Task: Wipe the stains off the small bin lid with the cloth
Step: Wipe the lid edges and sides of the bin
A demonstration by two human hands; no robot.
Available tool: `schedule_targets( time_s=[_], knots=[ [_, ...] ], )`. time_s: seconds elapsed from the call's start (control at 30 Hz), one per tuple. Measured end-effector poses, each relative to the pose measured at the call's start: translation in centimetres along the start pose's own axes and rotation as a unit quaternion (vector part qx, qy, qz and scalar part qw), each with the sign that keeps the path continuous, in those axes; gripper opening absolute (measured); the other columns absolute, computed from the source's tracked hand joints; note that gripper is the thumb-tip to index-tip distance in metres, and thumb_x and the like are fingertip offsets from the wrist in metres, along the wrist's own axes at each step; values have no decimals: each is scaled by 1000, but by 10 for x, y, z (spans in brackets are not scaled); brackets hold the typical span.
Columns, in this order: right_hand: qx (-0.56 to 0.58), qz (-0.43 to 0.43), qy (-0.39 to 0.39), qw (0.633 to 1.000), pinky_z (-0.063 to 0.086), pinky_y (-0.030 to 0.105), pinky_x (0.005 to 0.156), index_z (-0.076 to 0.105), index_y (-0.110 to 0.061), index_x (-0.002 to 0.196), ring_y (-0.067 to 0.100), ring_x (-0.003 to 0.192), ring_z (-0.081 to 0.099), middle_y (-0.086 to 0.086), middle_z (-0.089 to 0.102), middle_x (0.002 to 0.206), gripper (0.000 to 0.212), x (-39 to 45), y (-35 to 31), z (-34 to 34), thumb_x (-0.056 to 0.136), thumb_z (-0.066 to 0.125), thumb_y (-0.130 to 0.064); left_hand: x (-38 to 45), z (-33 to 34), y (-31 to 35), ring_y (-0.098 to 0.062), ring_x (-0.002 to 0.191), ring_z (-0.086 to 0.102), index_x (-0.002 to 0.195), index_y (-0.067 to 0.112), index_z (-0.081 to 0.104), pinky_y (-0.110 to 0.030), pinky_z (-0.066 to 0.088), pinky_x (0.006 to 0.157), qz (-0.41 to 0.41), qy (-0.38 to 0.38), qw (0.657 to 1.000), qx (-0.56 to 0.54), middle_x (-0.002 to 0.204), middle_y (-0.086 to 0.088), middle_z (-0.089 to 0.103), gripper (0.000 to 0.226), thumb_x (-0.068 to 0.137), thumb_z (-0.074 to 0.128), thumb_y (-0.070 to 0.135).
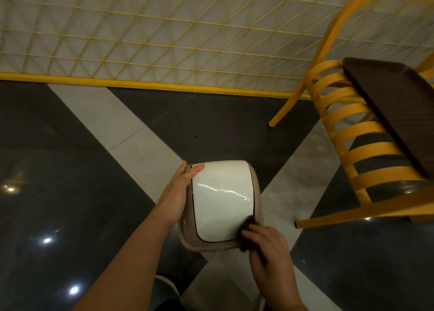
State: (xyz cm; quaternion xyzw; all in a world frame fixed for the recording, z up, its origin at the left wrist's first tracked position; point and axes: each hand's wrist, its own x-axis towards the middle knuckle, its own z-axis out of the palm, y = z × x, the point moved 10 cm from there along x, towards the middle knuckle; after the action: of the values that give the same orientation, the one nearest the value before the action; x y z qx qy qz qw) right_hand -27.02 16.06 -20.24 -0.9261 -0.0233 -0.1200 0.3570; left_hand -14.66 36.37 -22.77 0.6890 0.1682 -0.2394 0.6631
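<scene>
A small bin stands on the floor below me, its glossy white swing lid (222, 198) set in a beige rim (257, 188). My left hand (178, 193) holds the bin's left side, the thumb lying on the lid's far left corner. My right hand (265, 247) grips a dark brown cloth (246, 232) and presses it on the lid's near right corner. No stain shows plainly on the white surface; light glares across it.
A yellow slatted chair (357, 151) with a dark brown seat cushion (389, 113) stands close to the right of the bin. A yellow wire grid panel (150, 33) with a yellow base bar runs along the far side. The floor is shiny, dark with pale stripes.
</scene>
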Motion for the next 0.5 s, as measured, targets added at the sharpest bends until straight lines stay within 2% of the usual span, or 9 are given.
schedule_targets(
  time_s=[0.07,0.13,0.2,0.27,0.37,0.43,0.5],
  knots=[
    [87,153,115,978,52,41,93,60,-43,113,9,113,55,-28,54,118,50,11,17,-34,86,61,-1,-6,-2,2,-16,139,23,145,44,16,-39,19,108,5,6,1000,-16,152,13,22,68,85,44,62],
    [207,266,178,925,53,41,94,58,-45,114,6,110,57,-24,57,116,44,29,28,-41,93,54,-8,-11,-18,5,-12,142,15,141,51,18,-40,13,113,29,45,998,-25,155,16,12,53,91,32,61],
    [257,290,198,900,49,37,99,57,-37,123,5,115,55,-16,58,122,36,60,24,-44,97,50,-12,-14,-32,6,-10,143,10,139,53,19,-39,11,114,47,72,996,9,156,18,3,45,95,26,56],
    [256,278,156,913,47,35,102,54,-36,129,7,121,50,-11,54,131,36,89,18,-36,99,48,-17,-14,-26,8,-11,143,7,138,53,23,-38,13,113,77,47,991,96,155,20,-4,44,95,33,49],
    [199,246,31,948,45,38,105,50,-41,129,6,122,48,-13,51,133,35,110,17,-2,98,50,-24,-10,7,6,-14,143,4,132,62,27,-47,18,114,113,-17,976,183,152,28,-7,50,85,45,60],
    [158,225,5,961,44,36,105,50,-44,126,4,121,48,-16,51,130,34,109,18,8,97,51,-26,-5,16,5,-15,143,2,133,58,30,-49,16,115,138,4,962,235,153,23,0,44,89,37,59],
    [172,237,26,956,45,33,103,52,-44,123,3,117,50,-15,54,128,32,101,25,7,97,52,-24,-3,14,9,-14,140,13,134,51,35,-35,17,113,161,49,955,245,153,13,13,38,96,30,49]
  ],
)
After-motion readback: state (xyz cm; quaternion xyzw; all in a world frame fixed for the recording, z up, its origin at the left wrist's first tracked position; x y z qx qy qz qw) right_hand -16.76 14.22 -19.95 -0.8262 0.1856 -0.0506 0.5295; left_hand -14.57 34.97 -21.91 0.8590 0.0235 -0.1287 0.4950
